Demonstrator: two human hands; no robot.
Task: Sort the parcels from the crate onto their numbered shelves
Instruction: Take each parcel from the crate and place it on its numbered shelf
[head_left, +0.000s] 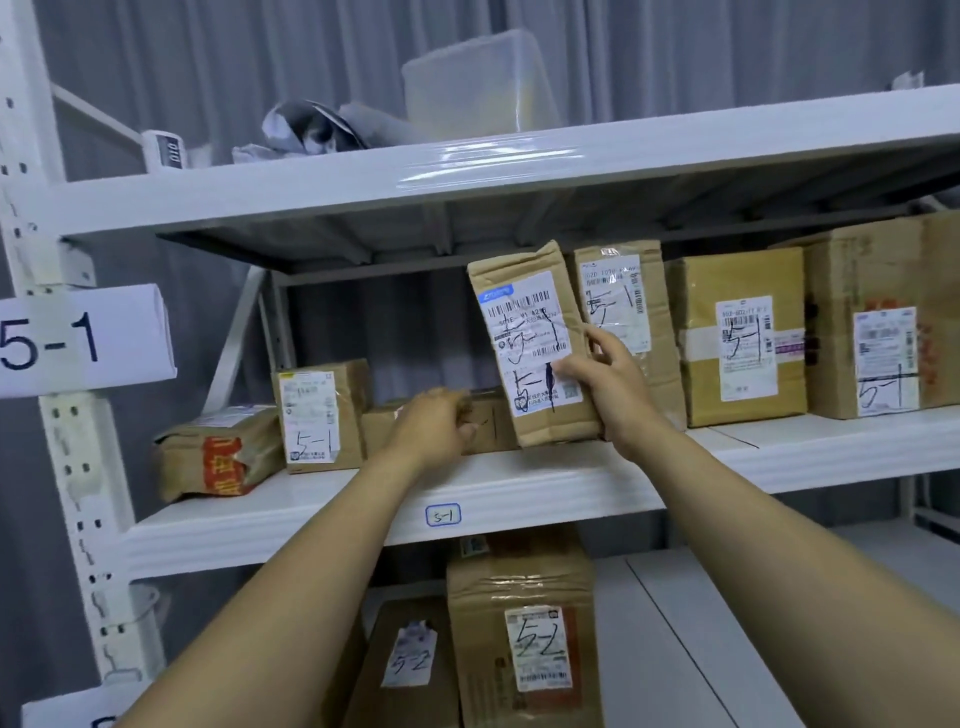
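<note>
Grey curtain hangs behind white steel shelving. A small 5-1 tag (443, 515) is fixed on the front edge of the shelf board (545, 486), and all positions are given from it.

Above and slightly right of the tag, the slim parcel (535, 343) marked 5-1 is held tilted with its lower end at the board. The right hand (613, 395) is clamped on the parcel's right long edge, thumb across the label. Directly above the tag, the left hand (436, 421) is curled over the front of a flat carton (491, 423) lying on the board.

The parcel is judged light, since one hand carries it. Its cardboard is creased and dented, so only moderate stiffness is expected. The glossy label may slip, so bare cardboard at the long edges is preferred for grip.

Above-right of the tag, a tall carton (623, 306) stands just beside the parcel. Open room is limited to the slot between both cartons. The upper shelf's underside (363, 239) lies near the parcel's top corner.
</note>
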